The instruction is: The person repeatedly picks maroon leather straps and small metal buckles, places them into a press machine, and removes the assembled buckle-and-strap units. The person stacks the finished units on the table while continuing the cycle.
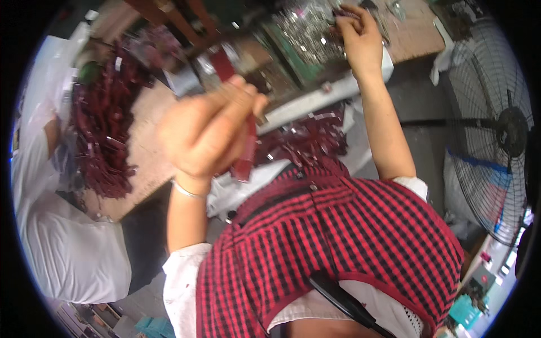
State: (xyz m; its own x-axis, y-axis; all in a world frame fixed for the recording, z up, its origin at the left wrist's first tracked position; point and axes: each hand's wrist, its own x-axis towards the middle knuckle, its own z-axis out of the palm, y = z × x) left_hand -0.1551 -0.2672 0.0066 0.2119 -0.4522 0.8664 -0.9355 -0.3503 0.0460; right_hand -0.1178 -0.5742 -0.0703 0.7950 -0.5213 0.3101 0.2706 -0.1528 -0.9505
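Maroon flat strap (245, 156) in left hand (208, 128), glinting metal (310, 38) by right hand (363, 48)

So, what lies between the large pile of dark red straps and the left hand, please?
In the head view, a stretch of light tan tabletop shows between the strap pile and the left hand.

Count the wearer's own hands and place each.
2: the left hand, left of centre, holding a dark red strip; the right hand, upper right, beside small metal pieces. Neither is hidden.
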